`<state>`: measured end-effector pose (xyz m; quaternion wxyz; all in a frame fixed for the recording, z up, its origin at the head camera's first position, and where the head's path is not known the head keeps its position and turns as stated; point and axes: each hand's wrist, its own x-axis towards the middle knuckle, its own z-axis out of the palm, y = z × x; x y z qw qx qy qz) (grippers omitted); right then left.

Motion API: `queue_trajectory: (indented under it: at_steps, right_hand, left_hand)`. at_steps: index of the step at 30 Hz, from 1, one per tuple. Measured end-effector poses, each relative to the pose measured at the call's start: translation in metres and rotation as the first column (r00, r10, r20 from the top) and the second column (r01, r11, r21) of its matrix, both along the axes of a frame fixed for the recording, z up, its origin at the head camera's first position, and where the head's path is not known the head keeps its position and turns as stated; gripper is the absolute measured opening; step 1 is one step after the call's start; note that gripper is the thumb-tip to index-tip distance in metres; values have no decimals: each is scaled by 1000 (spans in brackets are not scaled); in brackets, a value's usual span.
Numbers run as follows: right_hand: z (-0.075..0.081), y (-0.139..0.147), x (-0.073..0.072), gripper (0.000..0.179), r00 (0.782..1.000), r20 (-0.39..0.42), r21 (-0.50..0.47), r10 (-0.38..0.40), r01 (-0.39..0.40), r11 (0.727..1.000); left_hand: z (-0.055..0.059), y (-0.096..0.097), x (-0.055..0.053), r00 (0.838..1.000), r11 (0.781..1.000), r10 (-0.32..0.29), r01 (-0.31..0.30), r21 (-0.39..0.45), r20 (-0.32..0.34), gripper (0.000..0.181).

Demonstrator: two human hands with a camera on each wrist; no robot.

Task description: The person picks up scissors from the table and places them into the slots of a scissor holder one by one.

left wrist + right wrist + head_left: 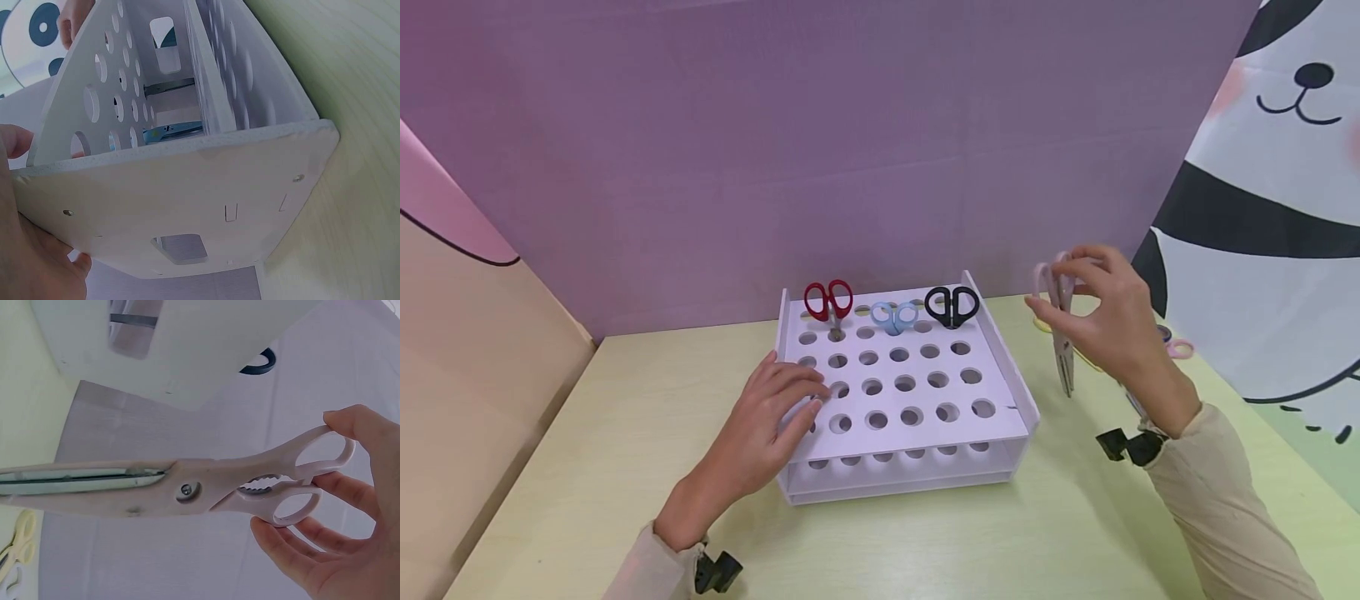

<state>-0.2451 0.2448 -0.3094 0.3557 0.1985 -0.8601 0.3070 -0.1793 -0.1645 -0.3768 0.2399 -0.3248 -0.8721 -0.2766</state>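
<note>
My right-hand grip (1108,321) is nearly closed, pinching one pair of pale pink scissors (212,475) by the handle loops, digits set against both sides. That pair is in the air just right of the white rack (997,387), blades pointing down. My left-hand grip (767,425) has a loose hold on the rack's left edge toward the front, fingers bent over it.

I count one rack, its top board drilled with round holes. The front row has six, the leftmost partly covered by the left-hand grip. Three pairs stand along the rack's rear: one red pair (828,313) at left, one light blue pair (892,323) in the middle, one black pair (952,322) at right.

Farther right of the rack, more lie on the bench (587,467): I make out one yellow pair (19,540) and one pink handle (1182,341), but the right arm hides part of that group, so I can't total it. Behind the rack hangs one purple backdrop (850,150).
</note>
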Motion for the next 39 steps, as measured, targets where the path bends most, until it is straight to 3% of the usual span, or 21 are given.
queue_trajectory:
  at_steps: [17, 22, 25, 28, 33, 39]
  right_hand:
    - [29, -17, 32, 47, 978, -205, -74, 33, -49, 996]
    - [35, -23, 39, 41, 961, -265, -82, 78, -103, 991]
    - [39, -27, 43, 53, 948, -306, -91, 94, -127, 988]
    - [43, -31, 48, 72, 938, -339, -115, 68, -113, 987]
    - [50, -39, 55, 69, 912, -409, -180, 12, -94, 979]
    - [62, -49, 66, 63, 880, -474, -312, -32, -134, 941]
  left_hand:
    - [1, 0, 1, 1000, 1000, -3, 3, -2, 6, 21]
    - [2, 0, 1, 1000, 1000, -3, 3, -1, 5, 22]
    - [1, 0, 1, 1000, 1000, -4, 4, 0, 6, 22]
    - [1, 0, 1, 1000, 1000, -5, 5, -4, 10, 23]
    - [2, -1, 1, 1000, 1000, 0, 0, -4, 12, 23]
    - [3, -1, 0, 1000, 1000, 1, -1, -6, 28, 23]
